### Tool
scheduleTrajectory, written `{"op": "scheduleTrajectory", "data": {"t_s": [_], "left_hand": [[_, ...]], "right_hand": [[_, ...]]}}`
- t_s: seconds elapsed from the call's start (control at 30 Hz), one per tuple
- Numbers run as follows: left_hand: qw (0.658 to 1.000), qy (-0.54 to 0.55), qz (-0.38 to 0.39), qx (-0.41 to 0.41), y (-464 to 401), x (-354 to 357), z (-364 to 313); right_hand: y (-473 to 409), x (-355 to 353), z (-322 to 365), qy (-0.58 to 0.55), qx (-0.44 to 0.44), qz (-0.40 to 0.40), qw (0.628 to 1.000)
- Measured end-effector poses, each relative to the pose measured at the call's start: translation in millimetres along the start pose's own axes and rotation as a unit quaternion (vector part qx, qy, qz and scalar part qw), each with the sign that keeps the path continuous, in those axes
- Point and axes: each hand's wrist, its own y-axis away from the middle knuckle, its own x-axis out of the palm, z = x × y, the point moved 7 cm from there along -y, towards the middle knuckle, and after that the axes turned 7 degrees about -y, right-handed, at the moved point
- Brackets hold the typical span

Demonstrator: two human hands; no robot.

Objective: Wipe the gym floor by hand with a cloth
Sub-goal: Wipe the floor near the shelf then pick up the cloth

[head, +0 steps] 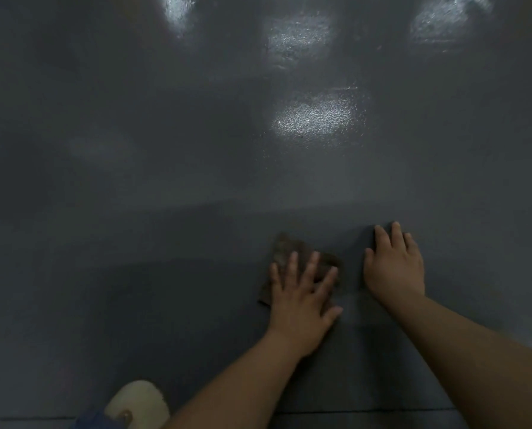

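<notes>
Low and right of centre in the frame, the left hand (300, 297) presses spread fingers flat on the brown cloth (292, 253) on the gym floor (196, 181). The right hand (394, 264) rests flat beside it, holding nothing. The cloth looks thin, limp and light; a palm over its middle should drag it without bunching.

Head view: looking forward and down from the person's head.
Facing: tilting toward the dark floor (196, 181).
Nearness: sitting close above the floor, forearms entering from below.
</notes>
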Motion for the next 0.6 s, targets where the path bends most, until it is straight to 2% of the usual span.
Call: {"op": "scheduleTrajectory", "data": {"t_s": [0.1, 0.17, 0.23, 0.33, 0.43, 0.5, 0.57, 0.6], "left_hand": [[0.993, -0.036, 0.006, 0.108, -11, 1, 10], [0.995, -0.050, 0.011, 0.085, -16, -3, 41], [0.999, -0.044, -0.007, 0.001, -19, -7, 83], [0.984, -0.007, 0.023, -0.177, -3, -5, 165], [0.934, 0.076, 0.039, -0.347, 35, 3, 236], [0.887, 0.137, 0.027, -0.439, 55, 9, 252], [0.867, 0.146, 0.014, -0.476, 58, 8, 236], [0.878, 0.138, 0.014, -0.459, 52, 7, 219]], "right_hand": [[-1, 1, 0, 0.005, 0.005, 0.003, 1.000], [1, 1, 2, 0.003, 0.013, 0.003, 1.000], [3, 3, 6, 0.005, 0.020, 0.003, 1.000], [6, 8, 18, 0.003, 0.019, 0.009, 1.000], [13, 14, 33, 0.009, -0.001, 0.019, 1.000], [20, 21, 46, 0.016, -0.025, 0.034, 0.999], [28, 29, 62, 0.027, -0.055, 0.047, 0.997], [31, 33, 71, 0.031, -0.070, 0.051, 0.996]]}}
